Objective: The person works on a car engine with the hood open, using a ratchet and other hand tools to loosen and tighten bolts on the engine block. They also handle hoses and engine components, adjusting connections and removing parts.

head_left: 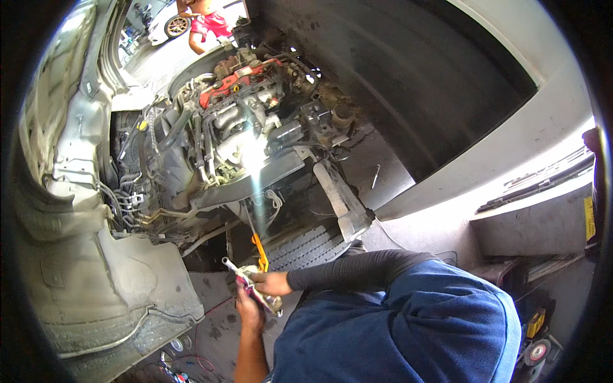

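Note:
Low in the middle, both my hands are around a metal part with a pale, tube-like end [227, 262] and a purple-pink section. Beneath it my left hand [249, 309] has its fingers wrapped round the part. From the right, in a dark sleeve, comes my right hand [273, 283], its fingers closed over a whitish, rag-like patch on the part's upper side. The fingertips are partly hidden, and I cannot tell the part's exact kind. Just beyond my right hand stands an orange-yellow bar [260, 252].
A car engine [242, 115] with a red cover lies ahead, in a stripped bay. A tire [306, 249] is before me, a bare body panel [128, 287] on the left. At the far end a person in red shorts [211, 24] stands by a white car [165, 22].

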The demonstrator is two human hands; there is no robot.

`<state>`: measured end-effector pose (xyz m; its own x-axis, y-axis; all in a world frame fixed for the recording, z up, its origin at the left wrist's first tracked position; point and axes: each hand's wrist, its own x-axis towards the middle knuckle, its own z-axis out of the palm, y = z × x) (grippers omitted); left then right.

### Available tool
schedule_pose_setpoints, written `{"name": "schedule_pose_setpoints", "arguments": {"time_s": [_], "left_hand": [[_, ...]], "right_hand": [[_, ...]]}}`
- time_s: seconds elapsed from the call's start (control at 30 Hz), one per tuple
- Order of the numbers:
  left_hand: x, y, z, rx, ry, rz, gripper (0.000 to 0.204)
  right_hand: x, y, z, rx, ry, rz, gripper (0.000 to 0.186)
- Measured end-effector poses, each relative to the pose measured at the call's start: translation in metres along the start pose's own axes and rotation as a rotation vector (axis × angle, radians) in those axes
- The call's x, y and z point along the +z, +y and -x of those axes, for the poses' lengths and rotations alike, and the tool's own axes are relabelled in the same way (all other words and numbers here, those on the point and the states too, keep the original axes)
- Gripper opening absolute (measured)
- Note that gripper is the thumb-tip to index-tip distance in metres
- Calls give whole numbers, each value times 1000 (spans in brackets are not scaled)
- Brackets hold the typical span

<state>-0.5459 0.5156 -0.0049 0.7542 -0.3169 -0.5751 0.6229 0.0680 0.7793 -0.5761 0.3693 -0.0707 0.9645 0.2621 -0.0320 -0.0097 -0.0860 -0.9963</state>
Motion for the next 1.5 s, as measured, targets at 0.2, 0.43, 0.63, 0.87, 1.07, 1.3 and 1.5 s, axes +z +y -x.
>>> {"name": "schedule_pose_setpoints", "arguments": {"time_s": [0.2,0.43,0.63,0.87,1.07,1.3,1.5], "left_hand": [[83,25,-32,240,-5,-4,57],[121,34,-68,280,3,138,55],[150,45,-89,218,137,109,53],[197,68,-112,314,-104,9,38],[181,74,-124,242,146,63,30],[135,68,-84,298,445,-594,30],[122,22,-36,78,475,-1270,47]], "right_hand": [[-42,-33,-25,35,400,51,38],[-131,-51,-17,-91,182,38,40],[-207,-51,4,7,57,33,47],[-285,-67,5,11,-53,211,44],[-357,-71,-48,-13,20,549,46],[-560,-18,-146,417,339,965,51],[-579,26,-137,285,110,928,62]]}}
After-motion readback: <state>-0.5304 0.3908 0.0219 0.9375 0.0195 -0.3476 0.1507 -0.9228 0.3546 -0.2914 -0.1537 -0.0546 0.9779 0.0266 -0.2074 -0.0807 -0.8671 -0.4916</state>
